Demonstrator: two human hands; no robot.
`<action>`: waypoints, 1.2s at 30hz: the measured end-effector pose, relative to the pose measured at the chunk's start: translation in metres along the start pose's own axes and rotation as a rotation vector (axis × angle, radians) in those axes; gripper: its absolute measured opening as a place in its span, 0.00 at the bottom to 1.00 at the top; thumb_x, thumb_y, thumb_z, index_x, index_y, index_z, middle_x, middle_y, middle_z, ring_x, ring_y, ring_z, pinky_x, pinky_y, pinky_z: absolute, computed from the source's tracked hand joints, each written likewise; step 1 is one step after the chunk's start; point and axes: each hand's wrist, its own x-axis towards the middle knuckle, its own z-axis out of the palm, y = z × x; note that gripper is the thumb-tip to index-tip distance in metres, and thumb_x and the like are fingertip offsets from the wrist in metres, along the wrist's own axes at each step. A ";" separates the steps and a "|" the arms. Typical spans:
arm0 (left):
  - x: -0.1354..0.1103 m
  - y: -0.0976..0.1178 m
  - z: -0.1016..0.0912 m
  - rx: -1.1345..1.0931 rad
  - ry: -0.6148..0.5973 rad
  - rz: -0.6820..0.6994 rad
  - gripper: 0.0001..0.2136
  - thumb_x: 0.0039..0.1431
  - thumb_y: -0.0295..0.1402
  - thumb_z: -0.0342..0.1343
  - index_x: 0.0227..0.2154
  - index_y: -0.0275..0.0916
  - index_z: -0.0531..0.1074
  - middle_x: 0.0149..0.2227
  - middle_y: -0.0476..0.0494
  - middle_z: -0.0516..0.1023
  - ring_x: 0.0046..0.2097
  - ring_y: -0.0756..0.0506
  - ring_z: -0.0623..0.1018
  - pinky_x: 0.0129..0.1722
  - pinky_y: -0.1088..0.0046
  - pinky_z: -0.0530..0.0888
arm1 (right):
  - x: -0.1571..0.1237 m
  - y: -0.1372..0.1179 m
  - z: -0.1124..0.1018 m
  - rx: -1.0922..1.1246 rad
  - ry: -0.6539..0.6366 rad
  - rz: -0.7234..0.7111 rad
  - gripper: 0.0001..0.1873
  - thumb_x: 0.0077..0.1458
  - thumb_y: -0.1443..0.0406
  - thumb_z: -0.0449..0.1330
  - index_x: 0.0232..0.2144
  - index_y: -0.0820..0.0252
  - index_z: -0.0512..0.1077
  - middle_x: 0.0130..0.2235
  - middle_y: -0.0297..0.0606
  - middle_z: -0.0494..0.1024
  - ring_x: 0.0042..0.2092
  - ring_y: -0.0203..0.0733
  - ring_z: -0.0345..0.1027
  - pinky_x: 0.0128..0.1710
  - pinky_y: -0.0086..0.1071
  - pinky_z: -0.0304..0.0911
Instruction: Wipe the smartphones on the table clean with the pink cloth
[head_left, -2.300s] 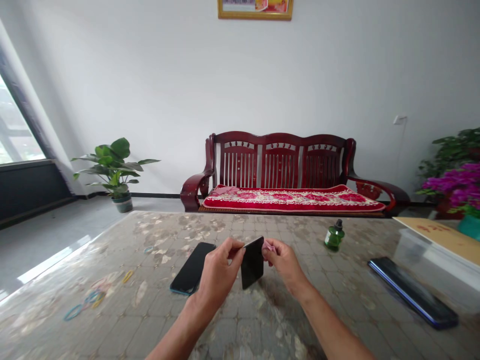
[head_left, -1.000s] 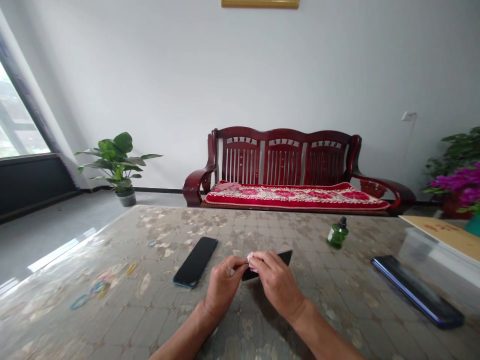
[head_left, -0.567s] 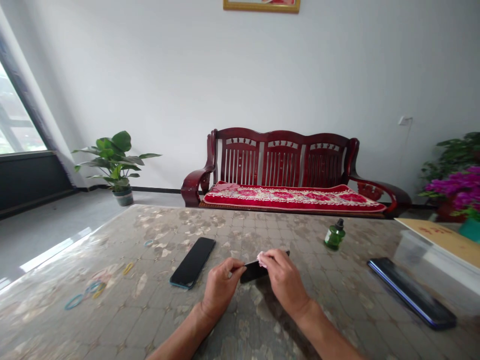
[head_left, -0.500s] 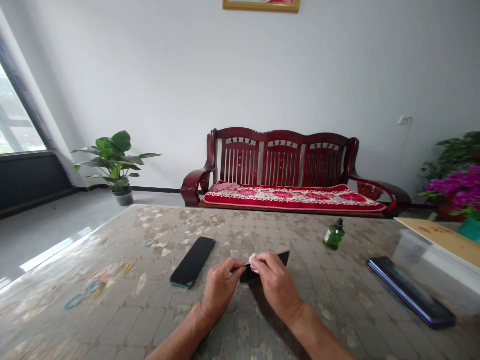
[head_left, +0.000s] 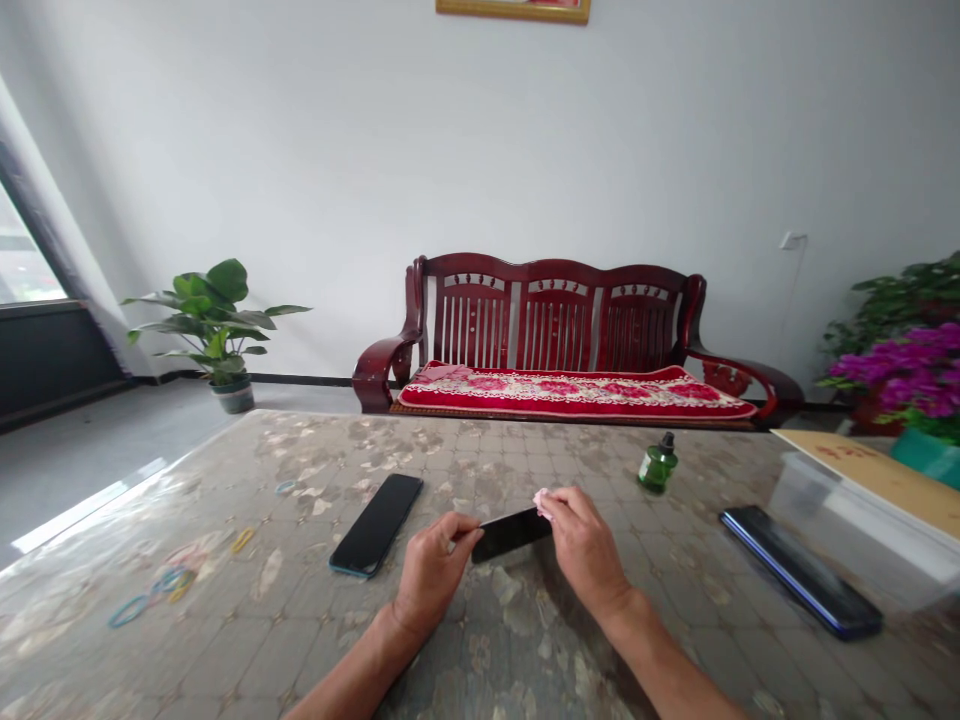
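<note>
Pink wad has shifted right, nearer the green bottle.

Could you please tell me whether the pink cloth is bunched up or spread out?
Bunched up: only a small crumpled bit of the pink cloth shows at the fingertips of the right hand, by the held phone.

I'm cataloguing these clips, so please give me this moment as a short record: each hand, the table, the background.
Left hand: holds the left end of a dark phone
Right hand: pinches a pink wad at that phone's right end
Table, left: second phone, lying flat; colored bands
Table, right: upright green bottle; blue-edged phone; clear box
Background: red wooden bench; potted plant
</note>
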 end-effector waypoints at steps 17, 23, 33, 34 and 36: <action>-0.004 -0.007 0.001 0.012 -0.042 0.017 0.05 0.59 0.34 0.56 0.30 0.41 0.75 0.28 0.51 0.79 0.30 0.49 0.78 0.33 0.77 0.71 | 0.004 -0.009 0.003 0.010 -0.049 0.047 0.14 0.63 0.73 0.50 0.37 0.56 0.74 0.36 0.39 0.72 0.39 0.40 0.68 0.41 0.32 0.67; -0.005 -0.005 -0.001 0.016 -0.054 0.032 0.05 0.59 0.33 0.55 0.30 0.42 0.74 0.27 0.52 0.79 0.30 0.49 0.78 0.33 0.78 0.71 | 0.006 -0.029 0.006 0.063 -0.087 -0.052 0.15 0.62 0.73 0.50 0.38 0.55 0.75 0.38 0.39 0.75 0.41 0.40 0.69 0.42 0.32 0.67; -0.003 -0.006 0.000 0.060 -0.056 -0.001 0.05 0.59 0.34 0.55 0.29 0.41 0.74 0.27 0.52 0.78 0.29 0.49 0.77 0.32 0.78 0.70 | 0.002 0.043 -0.004 0.425 -0.011 0.475 0.14 0.56 0.57 0.56 0.35 0.56 0.80 0.39 0.41 0.82 0.42 0.47 0.75 0.46 0.39 0.70; -0.003 -0.006 0.000 0.067 -0.058 -0.007 0.06 0.59 0.34 0.55 0.29 0.42 0.74 0.26 0.52 0.78 0.29 0.49 0.77 0.32 0.78 0.70 | 0.003 0.043 -0.004 0.500 -0.029 0.548 0.15 0.55 0.55 0.58 0.35 0.56 0.80 0.39 0.42 0.82 0.42 0.48 0.75 0.45 0.39 0.70; -0.002 -0.006 -0.001 0.082 -0.063 -0.016 0.06 0.59 0.34 0.55 0.29 0.42 0.74 0.26 0.53 0.78 0.28 0.49 0.77 0.31 0.77 0.69 | 0.004 0.043 -0.005 0.637 -0.063 0.648 0.19 0.52 0.50 0.61 0.35 0.58 0.80 0.39 0.43 0.82 0.42 0.50 0.75 0.44 0.38 0.69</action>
